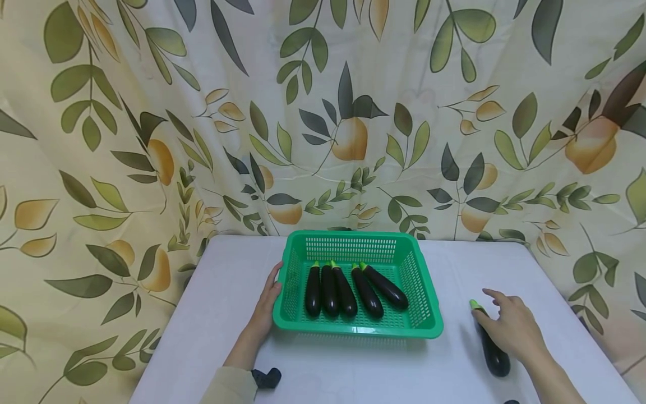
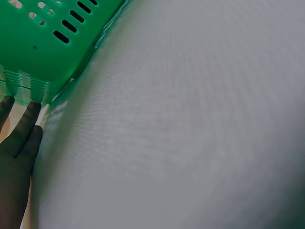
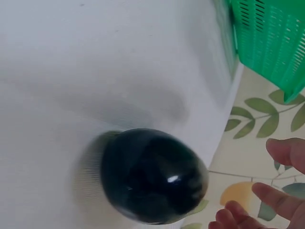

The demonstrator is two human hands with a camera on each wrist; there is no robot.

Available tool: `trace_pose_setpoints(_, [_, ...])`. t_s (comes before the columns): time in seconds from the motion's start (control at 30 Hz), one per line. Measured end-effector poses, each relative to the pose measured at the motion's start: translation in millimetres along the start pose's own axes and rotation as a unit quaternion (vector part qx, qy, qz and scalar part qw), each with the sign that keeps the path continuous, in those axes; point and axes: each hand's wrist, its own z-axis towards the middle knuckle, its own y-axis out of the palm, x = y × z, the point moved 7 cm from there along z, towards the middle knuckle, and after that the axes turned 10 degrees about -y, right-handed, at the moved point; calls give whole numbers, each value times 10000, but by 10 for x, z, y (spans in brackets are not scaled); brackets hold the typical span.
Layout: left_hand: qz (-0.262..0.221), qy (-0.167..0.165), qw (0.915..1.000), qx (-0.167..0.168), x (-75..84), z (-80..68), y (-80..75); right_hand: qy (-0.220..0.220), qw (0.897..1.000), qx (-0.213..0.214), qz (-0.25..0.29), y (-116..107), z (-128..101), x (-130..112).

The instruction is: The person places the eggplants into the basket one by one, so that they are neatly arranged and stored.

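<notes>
A green plastic basket (image 1: 358, 332) sits on the white table, with several dark eggplants (image 1: 330, 292) lying side by side in it, green stem ends toward the back. My left hand (image 1: 264, 306) touches the basket's left side. In the left wrist view, the fingers (image 2: 25, 125) reach out straight along the basket's wall (image 2: 57, 57). Right of the basket, a single eggplant (image 1: 494, 354) lies on the table. Over its stem end hovers my right hand (image 1: 515, 325), fingers spread. The right wrist view shows that eggplant's rounded end (image 3: 152, 176) large, with thumb and fingers apart from it.
A white cloth covers the table (image 1: 343, 370). Behind and beside it hangs a curtain (image 1: 323, 185) printed with leaves and fruit. A black strap end (image 1: 267, 378) shows at my left sleeve (image 1: 229, 386).
</notes>
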Motion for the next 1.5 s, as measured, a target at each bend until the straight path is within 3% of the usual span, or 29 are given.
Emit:
trace_pose_setpoints(0.5, [35,-6,10000,17,-3,-1,-9,571,9962,-665,-11,237,-108,269])
trace_pose_setpoints(1.5, [62,-18,10000,47,-5,10,-6,851,9917,-958,113,456,-212,347])
